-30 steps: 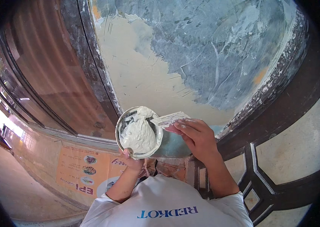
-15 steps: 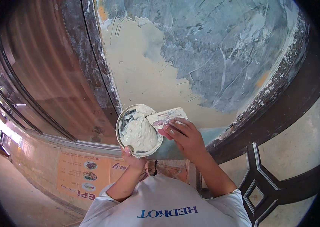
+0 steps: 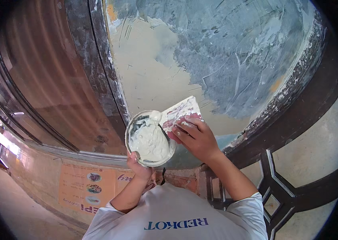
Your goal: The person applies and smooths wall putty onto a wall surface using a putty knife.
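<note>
My left hand [image 3: 140, 167] grips the near rim of a round tub [image 3: 172, 154], which is tilted so its inside shows. Thick off-white putty [image 3: 151, 142] lies in it, with dark wall showing at the upper left and right side. My right hand [image 3: 195, 136] is closed on a flat, reddish putty spreader [image 3: 179, 114] smeared with putty. Its blade is at the tub's upper right rim, beside a lump of putty there. Beyond both hands stands a wall panel [image 3: 225, 52], blue-grey above, with a smooth cream coat [image 3: 145, 76] on its left and lower part.
A dark, paint-spotted frame post [image 3: 91, 52] edges the panel on the left, beside brown glazing [image 3: 49, 80]. On the right runs a dark curved frame [image 3: 293, 92], with dark lattice [image 3: 281, 180] below. An orange printed sheet [image 3: 77, 186] is at lower left.
The spreader has come up and out of the putty toward the upper right, showing more of its face. The tub has shifted slightly right in my left hand.
</note>
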### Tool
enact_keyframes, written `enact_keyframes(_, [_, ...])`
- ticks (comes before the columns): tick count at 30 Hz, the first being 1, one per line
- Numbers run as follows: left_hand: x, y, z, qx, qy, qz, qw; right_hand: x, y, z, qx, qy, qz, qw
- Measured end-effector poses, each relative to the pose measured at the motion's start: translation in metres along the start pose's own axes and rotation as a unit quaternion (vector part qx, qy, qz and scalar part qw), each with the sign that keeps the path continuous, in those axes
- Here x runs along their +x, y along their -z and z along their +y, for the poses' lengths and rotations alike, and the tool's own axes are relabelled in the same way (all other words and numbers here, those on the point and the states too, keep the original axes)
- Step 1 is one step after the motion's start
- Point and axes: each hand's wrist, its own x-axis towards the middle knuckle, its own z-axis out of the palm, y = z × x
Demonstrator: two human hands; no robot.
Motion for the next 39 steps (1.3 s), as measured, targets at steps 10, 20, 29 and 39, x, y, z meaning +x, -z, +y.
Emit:
enact_keyframes(10, [0.006,0.010,0.009,0.061,0.147,-0.030,0.987,0.051,0.048,0.016,0.064,0.083,-0.033,0.994])
enact_keyframes(20, [-0.006,-0.014,0.018,-0.017,0.173,-0.094,0.980,0.078,0.071,0.021,0.217,-0.107,-0.209,0.948])
enact_keyframes(29, [-0.013,-0.019,0.018,-0.018,0.192,-0.065,0.979,0.072,0.068,0.043,0.241,-0.229,-0.347,0.877])
enact_keyframes(39, [-0.017,-0.029,0.021,-0.047,0.208,-0.049,0.976,0.040,0.061,0.065,0.270,-0.239,-0.240,0.901])
